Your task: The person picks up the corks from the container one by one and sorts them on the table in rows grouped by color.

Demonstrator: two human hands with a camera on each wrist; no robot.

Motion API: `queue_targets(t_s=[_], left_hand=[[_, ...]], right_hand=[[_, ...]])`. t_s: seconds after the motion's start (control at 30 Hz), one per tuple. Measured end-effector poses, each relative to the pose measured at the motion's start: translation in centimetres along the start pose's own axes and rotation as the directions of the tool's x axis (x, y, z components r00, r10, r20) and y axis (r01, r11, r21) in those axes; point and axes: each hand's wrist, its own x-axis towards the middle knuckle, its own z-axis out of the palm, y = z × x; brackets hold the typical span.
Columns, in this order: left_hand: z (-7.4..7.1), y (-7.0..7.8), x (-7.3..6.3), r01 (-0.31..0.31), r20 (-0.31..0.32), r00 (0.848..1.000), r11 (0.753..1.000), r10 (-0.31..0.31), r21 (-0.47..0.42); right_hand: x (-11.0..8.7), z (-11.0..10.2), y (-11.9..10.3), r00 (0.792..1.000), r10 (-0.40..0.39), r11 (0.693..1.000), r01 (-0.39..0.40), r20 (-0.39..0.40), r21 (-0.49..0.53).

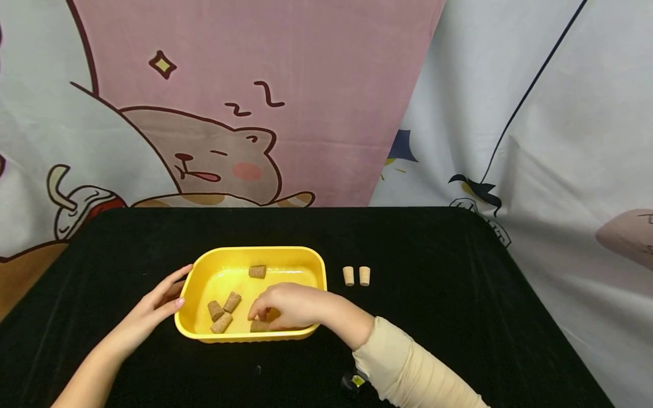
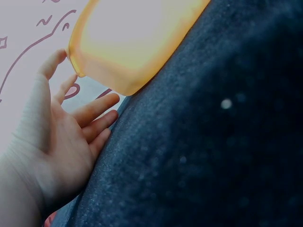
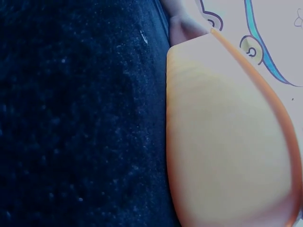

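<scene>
A yellow plastic tray [image 1: 250,337] holds several brown cork stoppers. My right hand [image 1: 293,306] reaches into its front right part, where curled fingers and thumb pinch a cork stopper [image 1: 259,327] at the near wall; the hand partly covers it. Against the tray's left end, my left hand [image 1: 148,311] touches the rim with spread, fairly straight fingers. The left wrist view shows that hand [image 2: 71,137] beside the tray's end [image 2: 109,78]. From the right wrist, only the outer side of the tray [image 3: 227,123] shows; it hides the right hand and the corks.
Three corks lie in the tray's left part, including a tilted cork [image 1: 232,302]; another cork [image 1: 257,272] is near the back wall. Right of the tray, two lighter corks [image 1: 348,276] stand side by side on the black cloth [image 1: 433,317]. A printed curtain [image 1: 326,113] hangs behind.
</scene>
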Motion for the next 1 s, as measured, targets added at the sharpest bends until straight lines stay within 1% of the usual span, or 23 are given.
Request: queue_targets(t_s=[0.17, 0.53, 1.0], left_hand=[[0.0, -0.1, 0.0, 0.0, 0.002, 1.0, 1.0, 0.0, 0.004], [0.0, 0.0, 0.0, -0.001, -0.001, 1.0, 1.0, 0.001, 0.008], [-0.1, -0.1, 0.0, -0.008, 0.002, 1.0, 1.0, 0.008, -0.001]], right_hand=[[-0.2, -0.3, -0.1, 1.0, 0.017, 1.0, -0.017, -0.02, 0.021], [-0.6, -1.2, 0.1, 0.996, -0.007, 0.998, 0.012, -0.087, 0.054], [-1.3, -1.9, 0.4, 0.989, 0.06, 0.992, -0.044, -0.134, 0.117]])
